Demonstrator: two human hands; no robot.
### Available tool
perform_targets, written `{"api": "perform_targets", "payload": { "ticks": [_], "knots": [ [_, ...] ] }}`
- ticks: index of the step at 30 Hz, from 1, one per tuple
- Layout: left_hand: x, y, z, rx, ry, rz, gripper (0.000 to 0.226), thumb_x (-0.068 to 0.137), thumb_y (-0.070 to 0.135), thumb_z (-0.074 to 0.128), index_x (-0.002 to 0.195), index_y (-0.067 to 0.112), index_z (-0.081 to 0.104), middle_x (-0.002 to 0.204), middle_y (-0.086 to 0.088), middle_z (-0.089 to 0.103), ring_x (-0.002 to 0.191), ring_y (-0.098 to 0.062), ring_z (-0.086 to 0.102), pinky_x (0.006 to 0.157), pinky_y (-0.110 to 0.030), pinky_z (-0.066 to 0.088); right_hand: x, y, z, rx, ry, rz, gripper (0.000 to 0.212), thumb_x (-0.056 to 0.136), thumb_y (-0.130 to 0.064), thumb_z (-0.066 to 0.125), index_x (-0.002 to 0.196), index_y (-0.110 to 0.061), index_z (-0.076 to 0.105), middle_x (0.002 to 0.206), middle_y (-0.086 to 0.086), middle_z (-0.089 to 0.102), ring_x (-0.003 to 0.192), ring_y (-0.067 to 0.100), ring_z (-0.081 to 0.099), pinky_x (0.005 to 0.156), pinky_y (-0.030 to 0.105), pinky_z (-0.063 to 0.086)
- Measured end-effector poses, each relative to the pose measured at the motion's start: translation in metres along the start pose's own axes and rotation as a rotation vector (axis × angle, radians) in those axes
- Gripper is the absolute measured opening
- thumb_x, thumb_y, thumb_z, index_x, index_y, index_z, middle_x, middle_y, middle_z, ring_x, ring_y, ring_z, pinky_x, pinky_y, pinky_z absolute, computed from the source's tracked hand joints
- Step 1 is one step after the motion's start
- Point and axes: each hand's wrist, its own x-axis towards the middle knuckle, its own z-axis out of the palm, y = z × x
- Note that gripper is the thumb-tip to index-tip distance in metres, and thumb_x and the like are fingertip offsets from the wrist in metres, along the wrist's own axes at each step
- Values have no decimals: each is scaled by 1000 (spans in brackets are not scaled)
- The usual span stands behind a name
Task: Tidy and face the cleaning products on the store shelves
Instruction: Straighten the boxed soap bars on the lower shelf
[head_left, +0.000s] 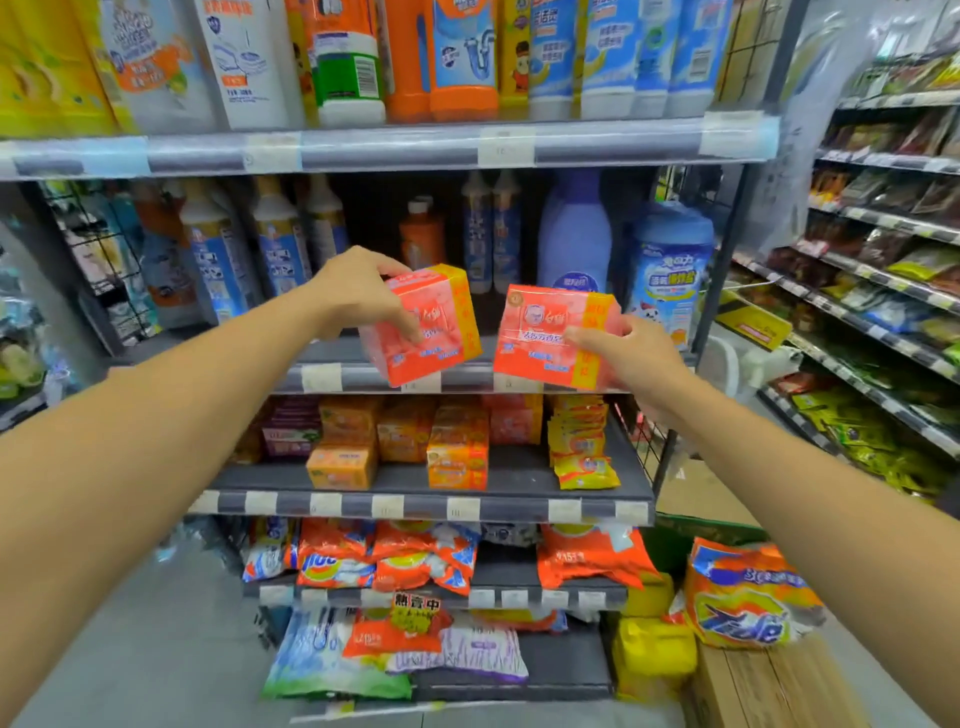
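Each of my hands holds a red soap pack with a yellow side band, both raised in front of the second shelf (363, 376). My left hand (358, 293) grips the left soap pack (439, 338) from its top left corner, and that pack is tilted. My right hand (631, 358) grips the right soap pack (545, 338) at its right edge, label facing me. The two packs hang side by side, a small gap between them.
Bottles of cleaner (218, 260) and a blue tub (670, 270) stand at the back of the second shelf. Orange soap bars (457, 447) lie on the shelf below, detergent bags (410, 561) lower down. A Tide bag (748, 603) sits on a carton at the right. Snack shelves (883, 291) run along the right.
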Motion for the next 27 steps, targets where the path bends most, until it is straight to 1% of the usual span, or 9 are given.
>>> {"api": "perform_targets", "payload": {
  "ticks": [3,6,12,14,17,20,22,25,27],
  "knots": [
    [-34,6,10,-64,-42,6,67,41,18,97,105,22,75,89,5,75,87,-16,71,75,-33,58,-28,9,-24,30,-115,29,42,71,-35,82,107,-16,69,99,4,75,88,21,73,66,31,58],
    [-67,4,22,-132,-77,-29,67,39,15,96,103,23,75,87,0,76,83,-17,72,65,-31,56,-55,26,-43,26,-204,80,47,65,-39,82,104,-16,70,99,5,75,86,21,73,60,25,56],
    [-114,-14,58,-234,-214,-89,68,33,24,93,98,23,74,84,-1,77,77,-17,74,56,-25,56,-90,78,-52,-74,-281,197,57,58,-46,85,103,-16,69,98,7,75,90,25,72,74,34,57],
    [-121,-28,77,-221,-262,-130,67,38,21,94,102,23,74,87,-2,77,79,-17,74,57,-28,57,-96,96,-49,-61,-305,242,55,60,-42,85,104,-14,68,98,8,75,90,25,73,72,33,58],
    [-124,-53,109,-199,-309,-166,59,49,11,94,102,23,73,86,1,77,78,-15,74,57,-27,57,-98,123,-43,-31,-301,296,36,70,-26,82,99,-11,67,91,9,76,81,22,74,58,26,56],
    [-118,-78,140,-222,-307,-199,60,50,4,93,104,17,73,85,-1,77,77,-18,74,58,-30,58,-89,149,-37,-11,-274,309,24,76,-15,80,95,-10,66,88,8,76,78,20,74,55,23,54],
    [-108,-94,157,-250,-295,-227,64,49,1,93,108,13,72,84,-1,77,76,-20,74,59,-35,60,-77,165,-32,16,-259,319,25,76,-11,79,97,-10,66,91,10,75,80,22,73,57,27,56],
    [-87,-113,175,-272,-280,-258,70,46,3,94,111,15,71,94,-6,76,85,-25,74,74,-47,61,-48,187,-18,50,-195,353,34,76,-6,78,105,-9,62,97,14,73,87,28,72,69,41,59],
    [-69,-122,183,-298,-270,-264,71,45,5,95,110,17,71,100,-8,75,90,-27,72,80,-49,59,-22,200,-7,42,-144,352,42,75,-2,77,113,-4,59,98,13,73,82,25,73,65,38,59]
  ]
}}
